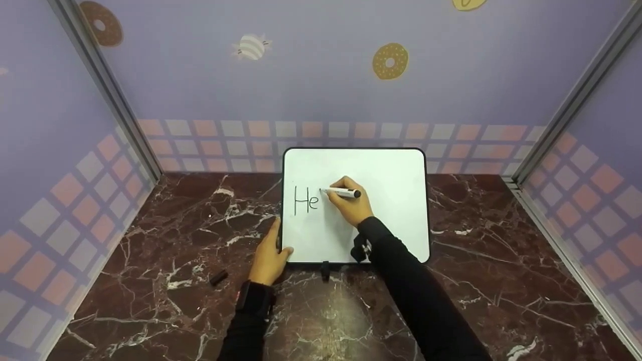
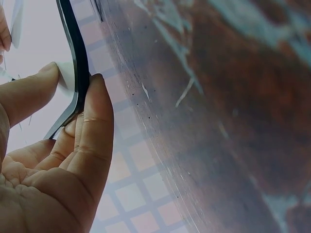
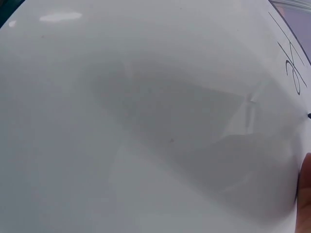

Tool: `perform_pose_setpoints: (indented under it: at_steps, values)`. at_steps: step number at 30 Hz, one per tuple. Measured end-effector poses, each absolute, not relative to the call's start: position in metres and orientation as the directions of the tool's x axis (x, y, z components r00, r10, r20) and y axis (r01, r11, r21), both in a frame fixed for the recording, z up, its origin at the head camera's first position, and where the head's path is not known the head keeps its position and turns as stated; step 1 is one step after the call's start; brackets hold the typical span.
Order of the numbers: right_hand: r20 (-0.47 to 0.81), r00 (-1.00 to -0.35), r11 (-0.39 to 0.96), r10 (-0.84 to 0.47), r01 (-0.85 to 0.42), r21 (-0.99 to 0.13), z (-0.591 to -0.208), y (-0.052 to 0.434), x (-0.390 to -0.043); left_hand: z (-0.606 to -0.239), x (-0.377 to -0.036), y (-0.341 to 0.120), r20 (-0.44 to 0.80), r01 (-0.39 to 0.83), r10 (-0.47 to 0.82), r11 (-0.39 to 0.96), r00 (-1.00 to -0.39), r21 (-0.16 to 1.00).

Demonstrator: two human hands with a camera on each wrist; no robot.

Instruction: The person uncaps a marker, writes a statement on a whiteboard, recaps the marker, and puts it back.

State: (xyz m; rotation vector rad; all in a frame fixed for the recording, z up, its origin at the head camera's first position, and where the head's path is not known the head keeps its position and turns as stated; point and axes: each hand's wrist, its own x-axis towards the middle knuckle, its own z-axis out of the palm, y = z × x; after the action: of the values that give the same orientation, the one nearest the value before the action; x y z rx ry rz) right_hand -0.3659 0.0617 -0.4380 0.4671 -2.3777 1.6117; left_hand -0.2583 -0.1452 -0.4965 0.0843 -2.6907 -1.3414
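A white board with a thin black frame (image 1: pixel 396 200) stands propped at the back of the table, bearing the handwritten letters "He" (image 1: pixel 306 200). My right hand (image 1: pixel 352 203) pinches a white marker (image 1: pixel 346 192) with a black end, its tip at the board just right of the "e". Along the board's lower left edge, my left hand (image 1: pixel 269 258) grips the frame; in the left wrist view the thumb lies on the white face and the fingers (image 2: pixel 97 121) wrap behind. The right wrist view has mostly the board's surface (image 3: pixel 73 145), with part of the right hand (image 3: pixel 304 194) at its edge.
A black marker cap (image 1: pixel 218 278) lies on the dark red marbled table (image 1: pixel 165 311), left of the left hand. A small black foot (image 1: pixel 325 271) sticks out below the board. Patterned walls (image 1: pixel 321 75) enclose the table at the back and both sides.
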Motion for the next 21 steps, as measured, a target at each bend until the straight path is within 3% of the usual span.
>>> perform_pose_setpoints:
  at_steps: [21]
  values:
    - [0.373, -0.907, 0.337, -0.196, -0.42, -0.843, -0.447, 0.068, -0.355, -0.498, -0.259, -0.145, 0.102, 0.015, -0.105, 0.619, -0.989, 0.785]
